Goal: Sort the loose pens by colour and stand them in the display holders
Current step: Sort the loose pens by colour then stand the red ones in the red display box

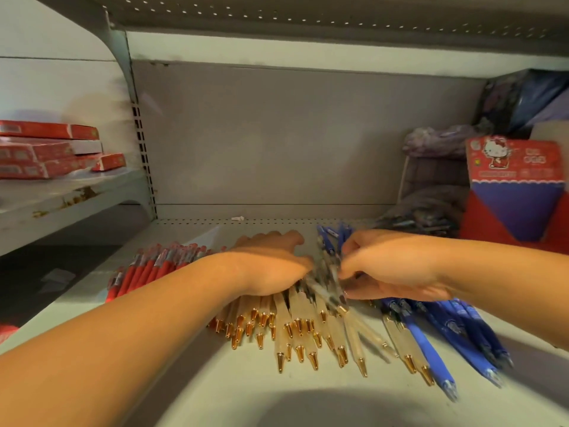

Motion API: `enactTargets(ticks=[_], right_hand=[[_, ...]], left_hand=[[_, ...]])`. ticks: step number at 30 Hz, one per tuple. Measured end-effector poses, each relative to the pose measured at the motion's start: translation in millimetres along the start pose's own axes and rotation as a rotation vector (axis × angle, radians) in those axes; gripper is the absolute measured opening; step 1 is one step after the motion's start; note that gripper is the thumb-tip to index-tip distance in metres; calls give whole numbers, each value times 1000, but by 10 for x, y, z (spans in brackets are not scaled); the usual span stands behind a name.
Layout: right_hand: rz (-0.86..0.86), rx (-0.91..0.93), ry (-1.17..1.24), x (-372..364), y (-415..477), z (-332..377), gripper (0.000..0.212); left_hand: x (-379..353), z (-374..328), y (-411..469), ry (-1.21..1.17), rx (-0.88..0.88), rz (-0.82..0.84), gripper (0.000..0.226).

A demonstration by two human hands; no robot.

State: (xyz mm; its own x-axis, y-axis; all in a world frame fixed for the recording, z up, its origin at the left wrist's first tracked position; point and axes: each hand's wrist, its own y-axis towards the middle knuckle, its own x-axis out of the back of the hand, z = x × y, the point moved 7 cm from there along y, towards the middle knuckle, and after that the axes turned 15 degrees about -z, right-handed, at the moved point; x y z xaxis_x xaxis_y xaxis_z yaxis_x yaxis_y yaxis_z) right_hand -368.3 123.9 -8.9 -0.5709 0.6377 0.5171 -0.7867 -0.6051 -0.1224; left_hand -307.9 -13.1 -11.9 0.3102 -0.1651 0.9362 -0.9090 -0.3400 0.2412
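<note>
- A grey metal shop shelf (215,380) fills the frame, with a bare grey back panel (261,134) behind it. The underside of another shelf runs across the top.
- The loose pens lie flat on the shelf in the lower middle of the frame, in rough colour groups: red pens (144,272) at the left, gold-tipped pens (295,328) with pale barrels in the centre, and blue pens (446,331) at the lower right.
- The left hand (271,266) lies palm down on the upper ends of the gold-tipped pens, fingers stretched out and pressing rather than gripping.
- The right hand (391,266) is just beside it, fingers curled round a small bundle of pens (328,245). Blue ends stick out above the hand; the rest is motion-blurred.
- A red Hello Kitty display box (517,186) stands at the right edge, well apart from the pile; it may be one of the holders.
- Flat red boxes (46,149) are stacked on a neighbouring shelf at the upper left.
- The pens look light, stiff and smooth, so they are likely to roll and slip past one another.
- A handful is best taken round the middle of the barrels, tips aligned, then squared up before standing it in a holder.
</note>
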Motion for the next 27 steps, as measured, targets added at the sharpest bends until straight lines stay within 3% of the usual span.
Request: enactTargets(ticks=[2,6,9,15,21,27], right_hand=[[-79,98,-221,97,-53,-30,20],[2,283,-538,49,-229,-68,11],[54,365,-494,26,-328,-79,3],[164,539,-471,27,-469,-147,23],[66,710,-730,26,-591,-195,64],[-44,770,-732,-131,-593,-178,51]], left_hand=[[-16,-61,-4,-7,-22,-5,56],[-108,-249,8,79,-116,36,54],[-149,-331,71,162,-145,51,55],[-222,-406,181,147,-157,136,55],[-320,-460,238,32,-146,165,47],[-337,-425,304,125,-82,94,54]])
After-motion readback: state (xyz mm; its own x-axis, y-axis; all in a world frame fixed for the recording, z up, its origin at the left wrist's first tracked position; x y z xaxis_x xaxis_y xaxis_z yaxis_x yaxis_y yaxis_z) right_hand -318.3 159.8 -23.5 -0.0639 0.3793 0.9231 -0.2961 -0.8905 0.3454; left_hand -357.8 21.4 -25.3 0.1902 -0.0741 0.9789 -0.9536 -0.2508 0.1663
